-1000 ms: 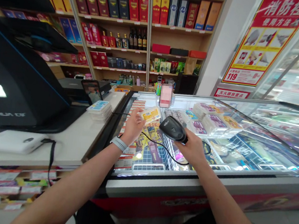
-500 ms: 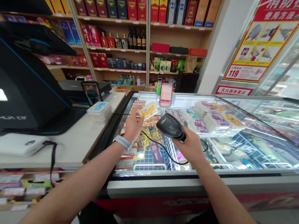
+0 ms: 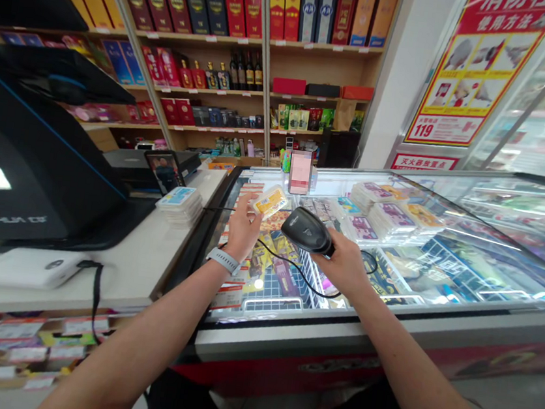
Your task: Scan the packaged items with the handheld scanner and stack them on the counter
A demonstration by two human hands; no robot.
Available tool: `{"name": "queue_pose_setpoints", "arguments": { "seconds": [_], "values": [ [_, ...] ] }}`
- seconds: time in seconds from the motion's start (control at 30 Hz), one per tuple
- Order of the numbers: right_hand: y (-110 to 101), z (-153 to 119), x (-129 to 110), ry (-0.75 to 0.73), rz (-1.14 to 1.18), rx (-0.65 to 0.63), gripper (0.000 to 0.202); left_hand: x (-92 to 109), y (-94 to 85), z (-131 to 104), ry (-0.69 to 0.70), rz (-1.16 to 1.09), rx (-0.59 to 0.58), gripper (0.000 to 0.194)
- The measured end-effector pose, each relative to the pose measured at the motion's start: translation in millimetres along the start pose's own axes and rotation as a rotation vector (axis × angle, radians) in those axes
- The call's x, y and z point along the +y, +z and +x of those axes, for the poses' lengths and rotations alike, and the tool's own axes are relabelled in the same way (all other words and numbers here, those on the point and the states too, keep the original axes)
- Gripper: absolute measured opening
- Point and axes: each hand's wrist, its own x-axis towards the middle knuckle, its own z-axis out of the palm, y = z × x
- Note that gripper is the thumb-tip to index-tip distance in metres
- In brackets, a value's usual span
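Note:
My left hand (image 3: 243,227), with a grey watch band at the wrist, pinches a small flat white pack with a yellow label (image 3: 271,202) by its left end, above the glass of a chest freezer. In my right hand (image 3: 344,262) is a black barcode scanner (image 3: 307,229), gripped by its handle, which my fingers mostly hide. The scanner's head points left, close to the pack but apart from it. A black cable (image 3: 290,262) loops over the glass below both hands.
The freezer (image 3: 287,339) carries stacks of flat packs (image 3: 389,219) on its right part. On the counter (image 3: 145,282) at left stand a pile of blue-labelled packs (image 3: 178,205), a black checkout terminal (image 3: 23,189) and a white box-like device (image 3: 29,267). A phone (image 3: 300,172) stands upright at the back.
The view has shifted slightly. The scanner has moved a little to the left, nearer the pack. Both hands keep their holds.

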Motion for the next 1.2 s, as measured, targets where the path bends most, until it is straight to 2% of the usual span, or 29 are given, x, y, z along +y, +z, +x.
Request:
{"name": "queue_pose_setpoints", "arguments": {
  "seconds": [0.77, 1.2],
  "values": [
    [0.7, -0.7, -1.9, 0.022, -0.030, -0.048, 0.018, -2.8, 0.0, 1.3, 0.022, -0.002, 0.031, 0.045],
    [1.8, -4.2, 0.1, -0.060, -0.058, 0.030, 0.016, -6.4, -1.1, 1.7, -0.023, -0.015, 0.016, 0.046]
  ]
}}
